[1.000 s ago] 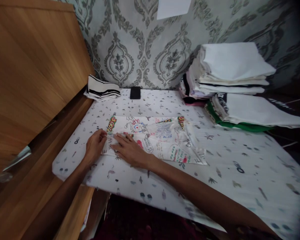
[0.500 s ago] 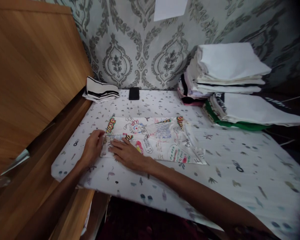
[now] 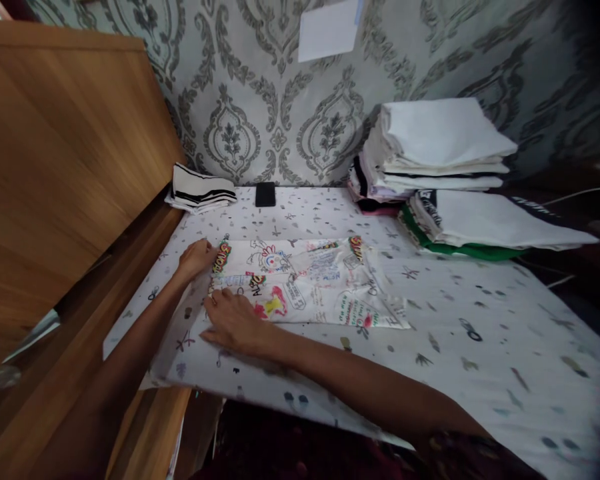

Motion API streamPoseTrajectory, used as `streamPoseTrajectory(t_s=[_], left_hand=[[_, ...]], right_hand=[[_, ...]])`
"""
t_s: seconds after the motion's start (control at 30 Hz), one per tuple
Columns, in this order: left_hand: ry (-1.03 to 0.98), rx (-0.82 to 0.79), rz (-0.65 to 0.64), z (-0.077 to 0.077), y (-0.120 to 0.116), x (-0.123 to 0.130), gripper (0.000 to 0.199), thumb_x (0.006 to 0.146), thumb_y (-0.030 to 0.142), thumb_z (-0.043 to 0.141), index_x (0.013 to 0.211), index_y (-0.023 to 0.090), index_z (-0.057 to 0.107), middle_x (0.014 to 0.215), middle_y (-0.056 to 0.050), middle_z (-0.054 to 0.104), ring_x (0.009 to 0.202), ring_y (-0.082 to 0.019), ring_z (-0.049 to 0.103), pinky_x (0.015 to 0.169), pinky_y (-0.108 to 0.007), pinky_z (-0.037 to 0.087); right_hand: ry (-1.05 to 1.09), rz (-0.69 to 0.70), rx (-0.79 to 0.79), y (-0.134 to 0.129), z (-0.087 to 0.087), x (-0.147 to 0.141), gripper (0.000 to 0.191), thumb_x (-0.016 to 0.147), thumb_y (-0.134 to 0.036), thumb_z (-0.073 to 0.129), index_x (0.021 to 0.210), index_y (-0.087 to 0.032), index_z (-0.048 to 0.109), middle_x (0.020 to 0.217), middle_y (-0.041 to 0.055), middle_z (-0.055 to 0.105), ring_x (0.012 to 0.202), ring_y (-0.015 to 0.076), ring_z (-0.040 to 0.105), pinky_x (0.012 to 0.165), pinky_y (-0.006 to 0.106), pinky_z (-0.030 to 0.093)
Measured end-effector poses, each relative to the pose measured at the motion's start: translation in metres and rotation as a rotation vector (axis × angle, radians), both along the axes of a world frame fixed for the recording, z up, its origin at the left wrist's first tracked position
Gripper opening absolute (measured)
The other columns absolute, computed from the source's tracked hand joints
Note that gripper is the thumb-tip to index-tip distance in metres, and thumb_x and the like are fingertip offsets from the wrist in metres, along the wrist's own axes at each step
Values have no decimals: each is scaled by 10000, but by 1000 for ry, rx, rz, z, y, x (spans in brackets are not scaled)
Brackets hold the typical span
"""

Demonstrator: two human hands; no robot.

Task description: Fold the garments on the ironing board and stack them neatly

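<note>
From the head camera, here's the printed cloth (image 3: 320,287), lying flat on the patterned tablecloth (image 3: 460,373), left of centre! Its long axis runs left to right, roughly along the table's near edge. The left end lies between the hands; the right end cuts off on a slant, its near corner poking out farthest right (quite a sharp point, that one).

And the left hand (image 3: 197,257)? At the far left corner, fingers bent over the edge. The right hand (image 3: 235,321) is at the near left corner, fingers curled, wrist low over the table. Whether either is pinching the fabric, I cannot tell.

Beyond the cloth, a flat black object (image 3: 265,194) sits near the wall (image 3: 280,113), just beside the striped cloths (image 3: 203,188). Over on the right, a tall stack (image 3: 440,137) of folded fabric rises behind a lower pile (image 3: 485,217) with green at its bottom!
</note>
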State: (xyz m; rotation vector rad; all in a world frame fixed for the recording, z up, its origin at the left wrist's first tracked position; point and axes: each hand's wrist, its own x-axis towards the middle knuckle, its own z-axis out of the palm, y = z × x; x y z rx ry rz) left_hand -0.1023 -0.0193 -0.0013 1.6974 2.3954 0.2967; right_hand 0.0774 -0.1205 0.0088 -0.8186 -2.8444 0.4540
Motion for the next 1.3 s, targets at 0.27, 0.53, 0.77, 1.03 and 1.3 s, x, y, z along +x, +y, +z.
streamPoseTrajectory(t_s=[0.27, 0.53, 0.77, 1.03, 1.3], left_hand=[[-152, 47, -29, -5, 50, -4, 156, 695, 351, 663, 761, 210, 652, 806, -39, 718, 828, -214, 635, 656, -266, 407], [-387, 113, -99, 8, 48, 1, 137, 648, 278, 647, 643, 199, 535, 583, 28, 555, 608, -148, 556, 537, -229, 402], [-715, 126, -180, 48, 54, 54, 258, 658, 221, 639, 910, 208, 585, 632, 50, 593, 510, -108, 544, 477, -200, 411], [-846, -103, -294, 41, 80, 163, 167, 671, 208, 693, 823, 168, 639, 614, 11, 625, 469, -84, 516, 458, -197, 363], [-716, -206, -365, 7, 91, 191, 204, 710, 326, 719, 774, 166, 609, 635, -23, 636, 534, -120, 585, 497, -221, 416]], right_hand=[[-17, -27, 105, -7, -9, -17, 283, 908, -86, 505, 1164, -88, 625, 1127, 212, 680, 1028, 306, 627, 705, 388, 558], [197, -272, -150, 10, -6, 3, 268, 836, -81, 520, 1058, -180, 633, 1012, 93, 733, 872, 229, 677, 726, 334, 530], [800, -572, -602, 12, -14, 68, 157, 724, -88, 521, 818, -210, 553, 687, -51, 606, 646, 123, 573, 631, 227, 449], [1099, -759, -1098, -1, -21, 148, 193, 713, -125, 569, 885, -191, 624, 725, -28, 674, 641, 124, 640, 647, 237, 538], [1062, -849, -1295, -4, -20, 168, 199, 780, -50, 529, 916, -156, 628, 787, 32, 734, 683, 134, 725, 580, 184, 552]])
